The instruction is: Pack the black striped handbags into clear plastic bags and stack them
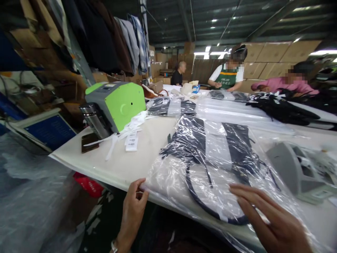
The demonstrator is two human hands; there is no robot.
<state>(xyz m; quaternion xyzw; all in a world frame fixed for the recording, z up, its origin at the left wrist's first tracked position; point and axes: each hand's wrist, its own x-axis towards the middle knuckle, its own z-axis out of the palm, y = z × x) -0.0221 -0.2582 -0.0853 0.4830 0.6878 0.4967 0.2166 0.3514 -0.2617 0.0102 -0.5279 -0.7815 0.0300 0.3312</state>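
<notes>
Glossy clear plastic bag [210, 168] over dark cloth garment [192, 140]; matt table [147, 140].

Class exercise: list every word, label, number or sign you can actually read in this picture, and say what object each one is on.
No text can be read for certain.
White tags beside the green machine: barcodes and print, too small to read.
Green apron of a person at the far end: a line of white lettering, too blurred to read.
Clear plastic bag under the left hand and right hand: no print visible.

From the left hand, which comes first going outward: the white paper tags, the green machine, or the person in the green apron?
From the left hand, at the table's near edge:
1. White paper tags, just beyond it on the table.
2. Green machine, farther back to the left.
3. Person in the green apron, at the table's far end.
</notes>
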